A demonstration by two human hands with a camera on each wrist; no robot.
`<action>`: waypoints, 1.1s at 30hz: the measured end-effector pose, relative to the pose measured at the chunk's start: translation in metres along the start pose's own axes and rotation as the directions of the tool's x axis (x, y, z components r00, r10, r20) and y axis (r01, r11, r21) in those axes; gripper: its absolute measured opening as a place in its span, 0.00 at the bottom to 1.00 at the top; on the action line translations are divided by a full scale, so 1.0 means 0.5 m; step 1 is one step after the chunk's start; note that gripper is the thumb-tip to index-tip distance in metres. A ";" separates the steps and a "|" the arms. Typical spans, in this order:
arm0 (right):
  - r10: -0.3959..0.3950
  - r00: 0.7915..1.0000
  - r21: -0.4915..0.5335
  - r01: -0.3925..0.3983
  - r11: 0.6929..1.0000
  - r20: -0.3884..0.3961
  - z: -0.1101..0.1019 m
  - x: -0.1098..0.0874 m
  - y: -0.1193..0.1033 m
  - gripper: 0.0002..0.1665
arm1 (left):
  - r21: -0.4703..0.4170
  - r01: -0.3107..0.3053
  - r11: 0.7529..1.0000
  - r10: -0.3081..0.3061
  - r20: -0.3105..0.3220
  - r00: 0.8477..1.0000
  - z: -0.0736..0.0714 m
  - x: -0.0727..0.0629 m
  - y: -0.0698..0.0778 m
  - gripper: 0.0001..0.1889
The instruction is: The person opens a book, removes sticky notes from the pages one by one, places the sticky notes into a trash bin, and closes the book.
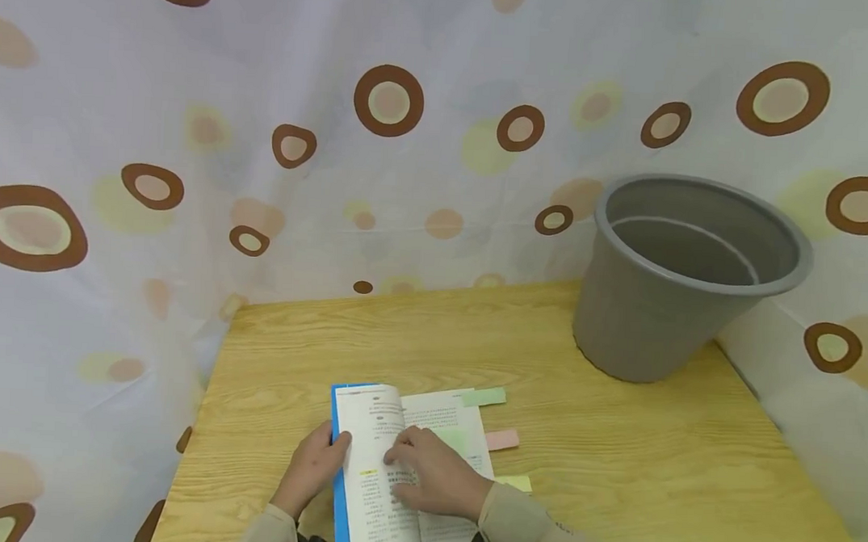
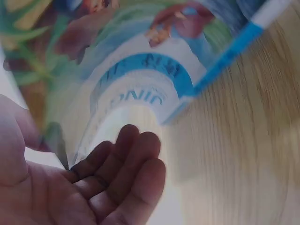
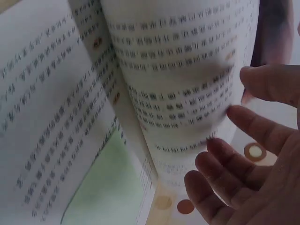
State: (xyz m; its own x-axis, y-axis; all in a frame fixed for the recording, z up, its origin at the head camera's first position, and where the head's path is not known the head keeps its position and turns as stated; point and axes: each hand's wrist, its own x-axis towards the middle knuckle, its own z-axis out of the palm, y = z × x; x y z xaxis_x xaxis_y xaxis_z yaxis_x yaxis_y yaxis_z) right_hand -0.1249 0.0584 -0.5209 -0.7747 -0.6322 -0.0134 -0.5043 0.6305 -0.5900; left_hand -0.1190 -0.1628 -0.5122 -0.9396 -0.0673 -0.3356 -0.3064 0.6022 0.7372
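An open book with printed pages and a blue cover edge lies on the wooden table. My left hand holds its left side, thumb over the page margin. In the left wrist view the picture cover bends above the curved fingers of that hand. Over the middle of the book is my right hand. In the right wrist view its fingers are spread, with fingertips right at a bowed page. A green sticky note is on the facing page.
Green, pink and yellow tabs stick out from the book's right edge. A grey bucket stands at the table's back right corner. Behind the wooden table hangs a white curtain with brown ring patterns.
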 end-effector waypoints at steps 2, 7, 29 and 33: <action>0.006 1.000 -0.055 -0.005 0.998 0.024 0.019 0.003 -0.025 0.21 | 0.069 -0.004 0.998 0.003 0.018 1.000 -0.015 0.000 -0.004 0.22; 0.040 0.999 -0.130 -0.041 0.991 -0.007 0.038 0.004 -0.047 0.24 | 0.348 -0.055 0.936 0.055 0.010 0.998 -0.047 0.006 0.026 0.21; 0.023 0.999 -0.385 -0.005 0.923 0.041 0.074 0.009 -0.087 0.29 | 0.695 -0.717 -0.062 0.414 0.671 0.615 0.033 0.151 0.168 0.18; 0.028 0.997 -0.375 0.003 0.927 0.077 0.080 0.003 -0.088 0.28 | 0.706 -0.689 -0.164 0.359 0.694 0.625 0.042 0.155 0.153 0.22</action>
State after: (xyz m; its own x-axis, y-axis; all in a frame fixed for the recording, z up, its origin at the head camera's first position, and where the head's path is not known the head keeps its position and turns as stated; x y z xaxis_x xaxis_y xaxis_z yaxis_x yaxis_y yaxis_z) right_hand -0.0886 0.0119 -0.5270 -0.7569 -0.6469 -0.0924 -0.6127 0.7517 -0.2439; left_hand -0.2124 -0.1053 -0.4940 -0.5911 0.7257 -0.3520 0.8055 0.5091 -0.3033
